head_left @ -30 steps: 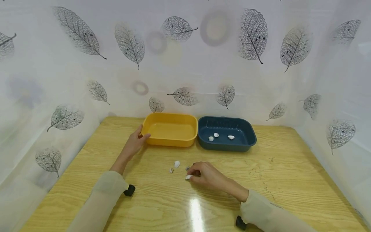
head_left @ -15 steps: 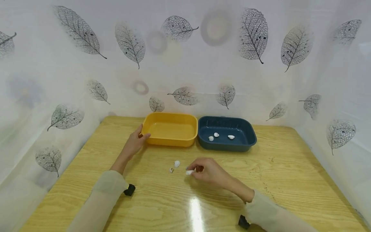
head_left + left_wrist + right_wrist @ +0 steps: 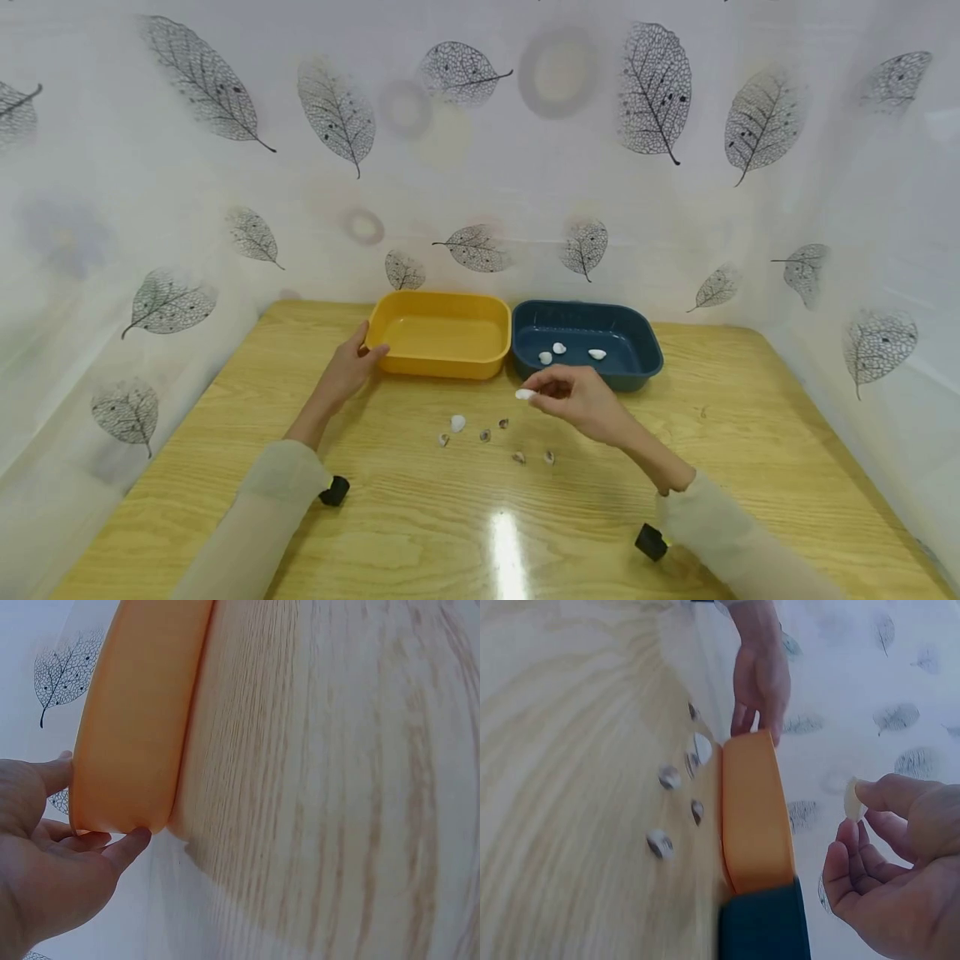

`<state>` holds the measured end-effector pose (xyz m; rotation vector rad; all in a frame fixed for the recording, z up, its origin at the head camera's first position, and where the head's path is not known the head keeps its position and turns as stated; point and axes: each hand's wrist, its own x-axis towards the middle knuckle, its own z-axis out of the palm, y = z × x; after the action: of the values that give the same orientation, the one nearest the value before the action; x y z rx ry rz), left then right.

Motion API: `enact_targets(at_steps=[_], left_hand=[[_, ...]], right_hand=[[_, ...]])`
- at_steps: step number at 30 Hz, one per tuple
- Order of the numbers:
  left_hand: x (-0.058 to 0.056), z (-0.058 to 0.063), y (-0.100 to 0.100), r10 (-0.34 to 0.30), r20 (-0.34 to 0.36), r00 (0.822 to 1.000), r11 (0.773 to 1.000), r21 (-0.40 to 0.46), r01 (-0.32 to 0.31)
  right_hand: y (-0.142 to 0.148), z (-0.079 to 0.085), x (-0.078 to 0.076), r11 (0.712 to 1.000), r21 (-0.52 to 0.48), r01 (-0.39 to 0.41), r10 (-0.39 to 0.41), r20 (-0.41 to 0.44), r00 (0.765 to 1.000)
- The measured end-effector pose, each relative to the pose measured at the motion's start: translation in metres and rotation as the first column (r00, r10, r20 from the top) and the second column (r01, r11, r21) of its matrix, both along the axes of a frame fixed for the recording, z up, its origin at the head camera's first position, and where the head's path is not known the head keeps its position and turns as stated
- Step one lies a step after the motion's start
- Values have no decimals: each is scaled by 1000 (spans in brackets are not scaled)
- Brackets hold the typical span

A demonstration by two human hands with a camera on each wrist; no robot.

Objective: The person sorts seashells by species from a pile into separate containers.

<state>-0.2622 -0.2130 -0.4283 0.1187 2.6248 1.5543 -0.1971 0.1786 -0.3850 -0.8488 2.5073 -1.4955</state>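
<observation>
In the head view my right hand [image 3: 588, 404] pinches a white seashell [image 3: 524, 394] between thumb and fingers, raised in front of the blue tub [image 3: 581, 379]. The right wrist view shows this pale shell [image 3: 853, 800] at the thumb tip. My left hand [image 3: 347, 372] holds the left end of the yellow tub [image 3: 442, 367], thumb at its front corner and fingers along the end. Another white shell [image 3: 457, 423] lies on the table, with several small brownish shells, one of them a small shell [image 3: 485, 435] near the middle. Three white shells [image 3: 597, 355] lie in the blue tub.
The two tubs stand side by side at the back of the wooden table [image 3: 405, 533]. Behind them hangs a white curtain [image 3: 480, 183] with a leaf print. Light glares on the table near the front. A black wrist camera [image 3: 651, 542] sits below the right sleeve.
My right hand has lifted the white shell off the table and carried it up and right towards the blue tub, uncovering small shells beneath. The left hand stays at the yellow tub.
</observation>
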Motion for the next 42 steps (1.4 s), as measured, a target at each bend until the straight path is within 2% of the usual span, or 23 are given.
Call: enact_targets(at_steps=[6, 12, 23, 29, 42], left_hand=[[-1, -1, 0, 2, 1, 1000, 1000, -6, -2], [-1, -1, -1, 7, -4, 1000, 1000, -14, -7], [1, 3, 2, 10, -1, 1000, 1000, -12, -10], [1, 3, 2, 6, -1, 1000, 1000, -13, -6], [0, 1, 1, 5, -12, 1000, 1000, -6, -5]], right_hand=[[21, 3, -19, 993, -40, 107, -106, 31, 994], [42, 5, -37, 979, -12, 203, -204, -13, 979], [66, 3, -68, 927, 39, 373, -373, -7, 928], [73, 2, -82, 903, 46, 427, -428, 28, 903], [75, 3, -105, 851, 19, 525, -525, 24, 851]])
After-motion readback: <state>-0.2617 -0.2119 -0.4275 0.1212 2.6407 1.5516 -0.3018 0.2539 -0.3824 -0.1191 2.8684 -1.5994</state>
